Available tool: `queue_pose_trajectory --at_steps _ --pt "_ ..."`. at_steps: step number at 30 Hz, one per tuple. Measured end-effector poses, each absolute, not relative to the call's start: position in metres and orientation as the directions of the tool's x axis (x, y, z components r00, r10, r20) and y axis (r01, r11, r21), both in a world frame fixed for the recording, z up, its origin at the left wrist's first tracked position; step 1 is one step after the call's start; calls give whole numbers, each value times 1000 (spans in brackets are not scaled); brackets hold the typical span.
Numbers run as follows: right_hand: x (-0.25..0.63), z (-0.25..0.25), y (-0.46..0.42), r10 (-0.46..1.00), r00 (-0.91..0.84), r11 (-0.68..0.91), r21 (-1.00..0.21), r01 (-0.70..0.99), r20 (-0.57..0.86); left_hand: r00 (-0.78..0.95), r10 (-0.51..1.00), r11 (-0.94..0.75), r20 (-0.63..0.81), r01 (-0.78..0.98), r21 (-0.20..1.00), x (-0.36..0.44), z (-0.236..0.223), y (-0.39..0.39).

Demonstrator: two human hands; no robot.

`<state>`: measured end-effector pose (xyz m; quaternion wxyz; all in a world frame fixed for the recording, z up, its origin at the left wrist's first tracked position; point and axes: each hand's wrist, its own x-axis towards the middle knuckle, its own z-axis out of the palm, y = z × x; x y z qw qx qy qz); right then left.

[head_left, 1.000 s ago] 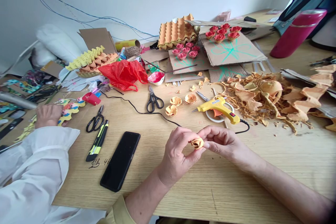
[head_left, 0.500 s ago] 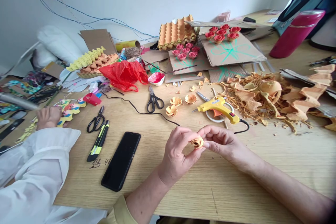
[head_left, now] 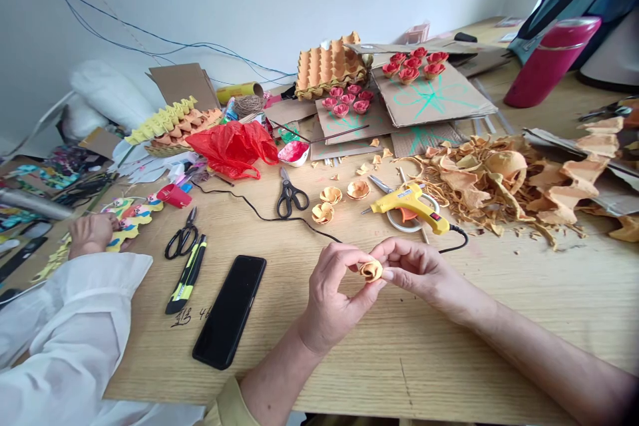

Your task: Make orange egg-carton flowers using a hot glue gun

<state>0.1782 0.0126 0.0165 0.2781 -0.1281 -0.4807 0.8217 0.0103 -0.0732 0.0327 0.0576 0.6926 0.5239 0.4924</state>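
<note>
1. the left hand [head_left: 332, 299] pinches a small tan rolled bud of moulded pulp [head_left: 371, 271] between thumb and fingers; the right hand [head_left: 424, 273] grips its other side with its fingertips, so the bud sits between the two.
2. the bud looks wound into a spiral, with no paint on it. three tan petalled pulp cups [head_left: 330, 195], also unpainted, lie beyond the fingertips, apart from it; beside the red-painted pulp flowers [head_left: 410, 66] farther off, which look complete, these seem part-made.
3. for room, pale wooden table [head_left: 349, 373] shows between the hands and its near edge, which the left forearm crosses.
4. limits: a glossy black phone [head_left: 229, 311] left of the left hand, a yellow plastic glue gun [head_left: 412, 203] just beyond the right.
</note>
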Motion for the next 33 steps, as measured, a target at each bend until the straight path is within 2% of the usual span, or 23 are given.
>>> queue_pose_trajectory --at_steps 21,33 --pt "180 14 12 597 -798 -283 -912 -297 75 3 781 -469 624 663 584 11 34 -73" --pt "178 12 14 603 -794 -300 -904 -306 69 6 793 -461 609 660 593 9 32 -71"
